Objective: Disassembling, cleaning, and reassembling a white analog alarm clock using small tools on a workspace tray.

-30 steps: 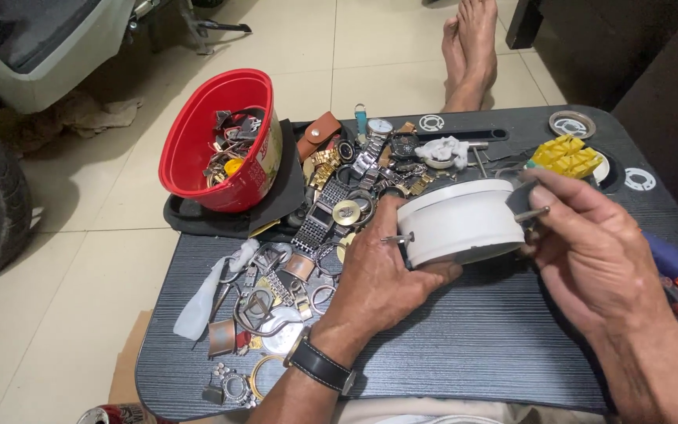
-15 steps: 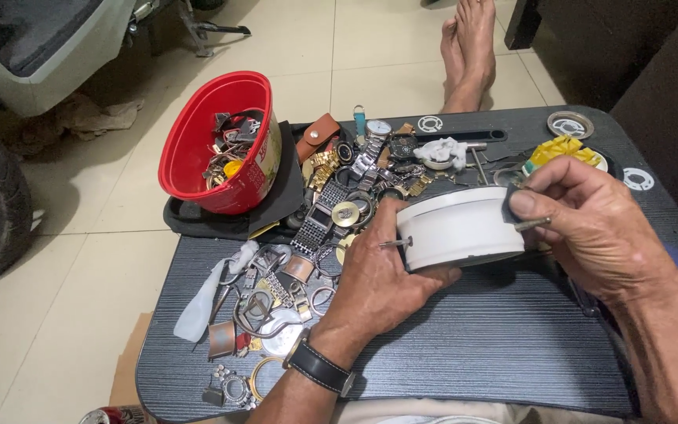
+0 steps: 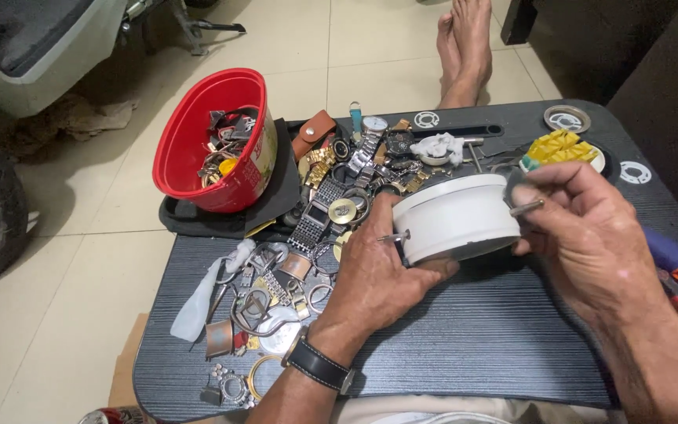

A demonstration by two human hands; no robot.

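A round white case (image 3: pixel 455 216) with thin metal pins sticking out of both sides is held just above the dark grey table (image 3: pixel 464 353). My left hand (image 3: pixel 374 271), with a black wristwatch on its wrist, grips the case's left side and underside. My right hand (image 3: pixel 586 235) holds its right side, with the fingertips pinching the pin there. Behind the case lies a heap of watches and metal straps (image 3: pixel 347 184).
A red plastic bowl (image 3: pixel 198 137) of small parts stands on a black cloth at the table's back left. Loose watch parts (image 3: pixel 256 306) lie at the left front. A yellow block (image 3: pixel 559 147) and round rings sit at the back right; blue and red tools (image 3: pixel 672 255) at the right edge. A person's bare feet (image 3: pixel 464 43) rest beyond the table.
My right hand has drawn in and closed on the case's right side and pin. The case has tilted slightly. My left hand keeps the same grip.
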